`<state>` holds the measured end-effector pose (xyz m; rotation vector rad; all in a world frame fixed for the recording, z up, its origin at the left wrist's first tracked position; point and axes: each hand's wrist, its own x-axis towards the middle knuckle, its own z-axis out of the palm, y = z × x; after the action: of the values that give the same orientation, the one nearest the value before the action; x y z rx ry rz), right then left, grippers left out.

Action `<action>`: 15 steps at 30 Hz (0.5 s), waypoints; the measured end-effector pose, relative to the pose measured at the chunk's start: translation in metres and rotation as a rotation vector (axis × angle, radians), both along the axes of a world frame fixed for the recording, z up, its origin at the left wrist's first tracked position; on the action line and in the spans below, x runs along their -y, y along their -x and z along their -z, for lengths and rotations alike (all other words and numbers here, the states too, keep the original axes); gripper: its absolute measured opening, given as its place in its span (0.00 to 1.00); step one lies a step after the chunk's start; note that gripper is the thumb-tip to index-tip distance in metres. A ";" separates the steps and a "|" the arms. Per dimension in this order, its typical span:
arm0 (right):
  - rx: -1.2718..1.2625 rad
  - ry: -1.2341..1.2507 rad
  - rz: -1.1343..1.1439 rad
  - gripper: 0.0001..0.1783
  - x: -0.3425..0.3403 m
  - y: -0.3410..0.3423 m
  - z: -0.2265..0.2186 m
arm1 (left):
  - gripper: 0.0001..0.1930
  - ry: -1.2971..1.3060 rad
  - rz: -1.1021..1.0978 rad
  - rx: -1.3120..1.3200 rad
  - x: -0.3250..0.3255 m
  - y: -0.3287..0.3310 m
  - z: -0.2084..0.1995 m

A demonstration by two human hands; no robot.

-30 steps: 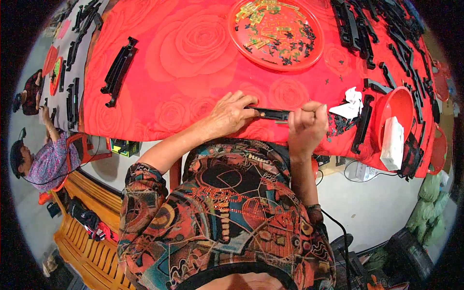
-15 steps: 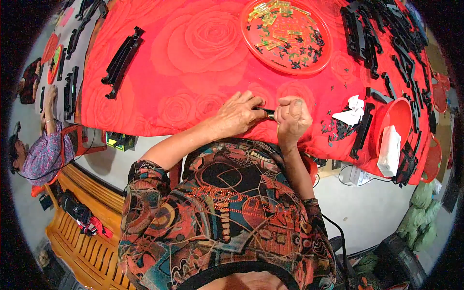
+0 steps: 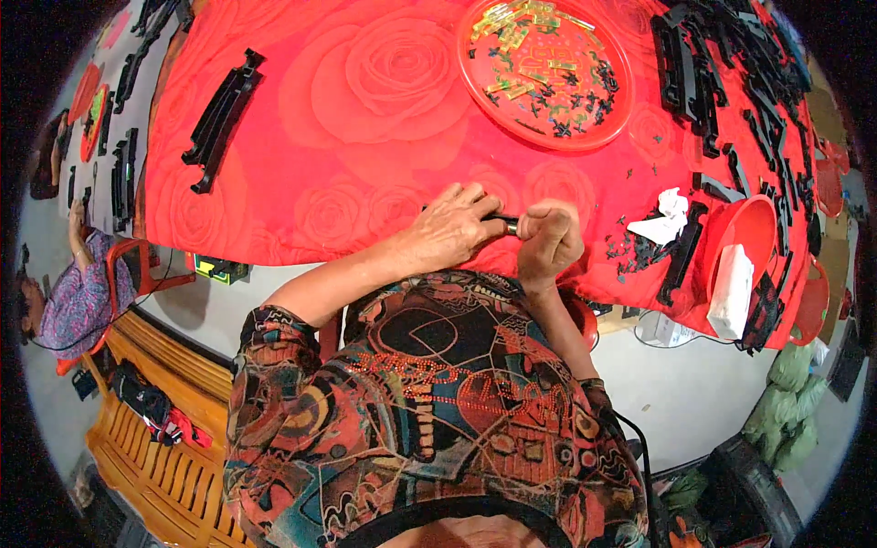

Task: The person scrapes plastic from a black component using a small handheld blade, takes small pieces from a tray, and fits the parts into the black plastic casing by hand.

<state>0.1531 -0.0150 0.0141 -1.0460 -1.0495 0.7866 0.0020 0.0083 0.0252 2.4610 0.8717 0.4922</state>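
Note:
At the near edge of the red cloth, my left hand is closed over a dark piece, probably a black plastic part, mostly hidden under the fingers. My right hand makes a fist just beside it. Between the two hands shows a short dark tool with a shiny metal collar; its handle goes into my right fist. Its tip meets the dark piece near my left fingers, though the exact contact is hidden. Small black plastic scraps lie to the right of my right hand.
A red round tray holds yellowish clear pieces and small black parts. Long black plastic strips lie at left and in a heap at right. Crumpled white tissue, a red basin and a white packet stand nearby. Another person sits far left.
My right hand has shifted slightly down and tilted, and more of the metal collar shows between the hands. My left hand stays nearly in place. The other person's arm has moved down.

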 end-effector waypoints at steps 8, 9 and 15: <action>-0.075 0.128 -0.072 0.20 -0.009 0.003 -0.010 | 0.09 -0.084 -0.007 0.004 0.000 -0.001 0.001; -0.238 0.238 -0.084 0.17 -0.009 -0.001 -0.012 | 0.09 -0.072 -0.013 -0.006 -0.001 -0.001 0.001; 0.243 0.272 0.191 0.07 -0.015 -0.103 -0.054 | 0.08 -0.123 -0.098 0.014 0.008 -0.004 0.001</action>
<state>0.2559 0.0000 0.0678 -1.4808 -1.0454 0.6692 0.0057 0.0004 0.0243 2.5306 0.9868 0.6138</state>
